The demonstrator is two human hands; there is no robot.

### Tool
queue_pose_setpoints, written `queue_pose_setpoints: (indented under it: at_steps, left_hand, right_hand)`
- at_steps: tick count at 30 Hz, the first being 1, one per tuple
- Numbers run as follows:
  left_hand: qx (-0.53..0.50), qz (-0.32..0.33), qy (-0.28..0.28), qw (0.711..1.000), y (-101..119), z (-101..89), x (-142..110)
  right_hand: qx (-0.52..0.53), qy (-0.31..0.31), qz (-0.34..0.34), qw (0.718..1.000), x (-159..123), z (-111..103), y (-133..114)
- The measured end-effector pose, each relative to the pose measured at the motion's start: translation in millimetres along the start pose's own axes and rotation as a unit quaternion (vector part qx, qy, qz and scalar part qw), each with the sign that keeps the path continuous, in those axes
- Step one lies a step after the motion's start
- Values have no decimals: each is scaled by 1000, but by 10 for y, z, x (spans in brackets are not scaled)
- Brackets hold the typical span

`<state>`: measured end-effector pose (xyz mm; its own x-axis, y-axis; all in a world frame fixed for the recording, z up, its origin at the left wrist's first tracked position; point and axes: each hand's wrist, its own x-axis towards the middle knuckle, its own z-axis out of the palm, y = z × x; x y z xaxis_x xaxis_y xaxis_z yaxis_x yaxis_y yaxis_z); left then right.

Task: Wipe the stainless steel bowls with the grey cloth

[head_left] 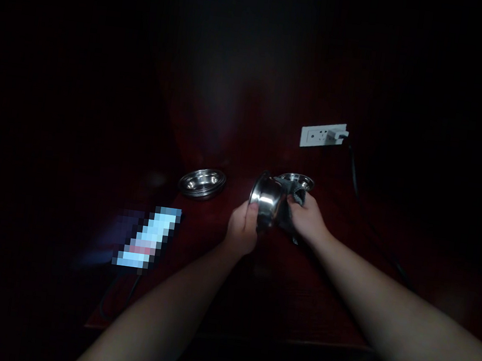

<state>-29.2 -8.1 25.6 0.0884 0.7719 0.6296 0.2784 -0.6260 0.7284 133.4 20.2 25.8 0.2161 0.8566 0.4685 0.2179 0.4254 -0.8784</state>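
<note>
Dim room, near-black at the edges, w/ a dark red tabletop [278, 304] catching a bit of light. Held above it, approx. mid-view, was a steel bowl [267, 199], tipped on its side, rim to the L, base to the R. L hand [243, 228] had its fingers closed on the bowl near the rim, thumb on the outer wall. R hand [308, 216] had its fingers gripping a dark grey cloth [286, 215] against the base end; couldn't tell exact finger positions under the fabric. Just behind, partly hidden, sat a shiny steel dish [302, 180]. Farther L, well apart from the bowl, stood a stack of steel dishes [202, 184]. Nearer, on the L, lay a lit screen [148, 239], content unreadable, w/ a thin cable [104, 299] beside it. Back R: white wall socket [311, 136] w/ a plug [337, 135] in it, dark cord [353, 168] running down R.
</note>
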Motion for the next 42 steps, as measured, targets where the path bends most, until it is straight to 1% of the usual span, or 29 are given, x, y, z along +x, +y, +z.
queue_pose_setpoints:
  at_steps: [5,7,10,15,20,23,27,31,34,38,42]
  left_hand:
    - [-4,5,-17,1000,26,6,-4]
    - [-7,10,-18,1000,29,7,-3]
    - [-12,12,-27,999,31,8,-4]
    - [-6,8,-27,1000,42,13,-4]
    - [11,8,-36,999,56,17,1]
    - [16,13,-42,999,53,19,1]
    - [23,11,-43,999,33,23,-2]
    - [41,11,-38,998,25,25,0]
    - [49,12,-35,998,34,24,5]
    - [49,13,-28,998,45,26,11]
    - [44,7,-21,999,51,27,10]
  right_hand:
    - [-45,43,-67,996,12,-48,-44]
    - [-44,52,-79,995,11,-59,-61]
    - [-35,50,-79,995,-2,-60,-89]
    - [-9,28,-75,997,-45,-55,-138]
    - [14,15,-69,997,-55,-64,-129]
    - [25,4,-87,996,-56,-68,-138]
    - [13,-9,-115,993,-72,-74,-200]
    - [33,-62,-158,985,-95,-88,-277]
    - [24,-90,-183,979,-117,-99,-330]
    - [3,-100,-199,975,-142,-104,-368]
    - [-1,-100,-198,975,-136,-105,-352]
